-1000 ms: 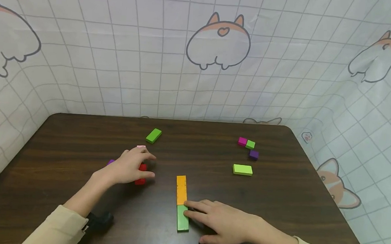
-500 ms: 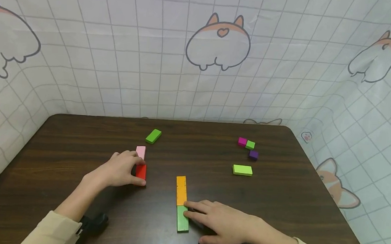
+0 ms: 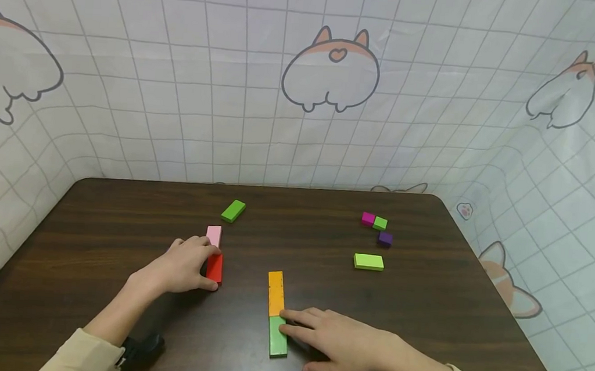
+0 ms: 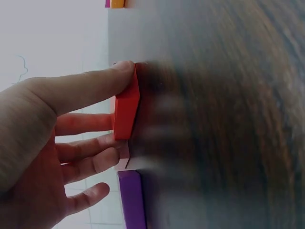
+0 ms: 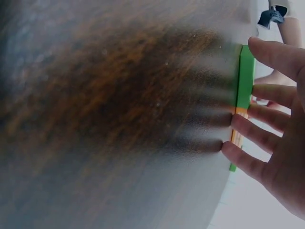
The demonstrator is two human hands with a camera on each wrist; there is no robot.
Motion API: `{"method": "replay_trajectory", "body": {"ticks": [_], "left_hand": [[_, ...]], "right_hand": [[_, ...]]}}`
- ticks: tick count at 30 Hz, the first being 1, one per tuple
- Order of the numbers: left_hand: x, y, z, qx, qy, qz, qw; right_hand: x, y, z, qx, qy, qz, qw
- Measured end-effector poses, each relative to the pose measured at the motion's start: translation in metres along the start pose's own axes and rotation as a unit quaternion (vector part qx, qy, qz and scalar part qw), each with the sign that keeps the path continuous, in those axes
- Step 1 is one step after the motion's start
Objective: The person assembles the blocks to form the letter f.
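The person's left hand (image 3: 181, 264) pinches the red block (image 3: 214, 268) lengthwise: the thumb lies at the end nearer the person and the bent fingers reach the far end, so thumb and fingers stand apart by about the block's length. The block lies on the table (image 3: 237, 349) within this grip. Just beyond the fingertips, in line with the red block, is the pink block (image 3: 213, 236); a finger covers the place where the two come together, so whether they touch cannot be told. The left wrist view shows a purple block (image 4: 132, 200) near the loose little finger, which is apart from it.

The right hand (image 3: 340, 343) is spread with its fingers extended and its thumb well away from them, clamped on nothing. In the head view two fingertips are at the right side of the green block (image 3: 277, 338), one of them by its seam with the orange block (image 3: 275, 293). The orange block continues end to end from the green one, away from the person.

Farther out from the left grip lies a bright green block (image 3: 233, 211). Beyond the right hand are a lime block (image 3: 368, 262), then a dark purple cube (image 3: 385, 239), a magenta cube (image 3: 368, 218) and a small green cube (image 3: 380, 223).
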State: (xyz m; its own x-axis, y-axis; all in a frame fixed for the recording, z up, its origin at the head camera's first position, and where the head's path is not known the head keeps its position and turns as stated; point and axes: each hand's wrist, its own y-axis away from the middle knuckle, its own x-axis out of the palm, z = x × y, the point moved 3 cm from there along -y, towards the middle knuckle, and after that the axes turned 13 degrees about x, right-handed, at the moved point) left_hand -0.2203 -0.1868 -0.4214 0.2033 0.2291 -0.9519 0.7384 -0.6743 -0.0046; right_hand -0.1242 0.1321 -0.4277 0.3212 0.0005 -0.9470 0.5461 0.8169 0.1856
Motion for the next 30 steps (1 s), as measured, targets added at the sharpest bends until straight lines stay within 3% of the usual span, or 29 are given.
{"method": "replay_trajectory", "body": {"ticks": [7,17,30], "left_hand": [[0.0,-0.003,-0.004,0.003,-0.001,-0.024,0.9997],[0.006,-0.019,-0.015,0.004,0.016,-0.082,0.9965],[0.015,-0.041,-0.028,0.031,0.044,-0.107,0.9928]], "right_hand": [[0.002,0.001,0.001,0.0,0.008,-0.008,0.9999],[0.002,0.001,0.0,0.006,0.0,0.003,1.0],[0.001,0.0,0.0,0.008,-0.014,0.009,0.9998]]}}
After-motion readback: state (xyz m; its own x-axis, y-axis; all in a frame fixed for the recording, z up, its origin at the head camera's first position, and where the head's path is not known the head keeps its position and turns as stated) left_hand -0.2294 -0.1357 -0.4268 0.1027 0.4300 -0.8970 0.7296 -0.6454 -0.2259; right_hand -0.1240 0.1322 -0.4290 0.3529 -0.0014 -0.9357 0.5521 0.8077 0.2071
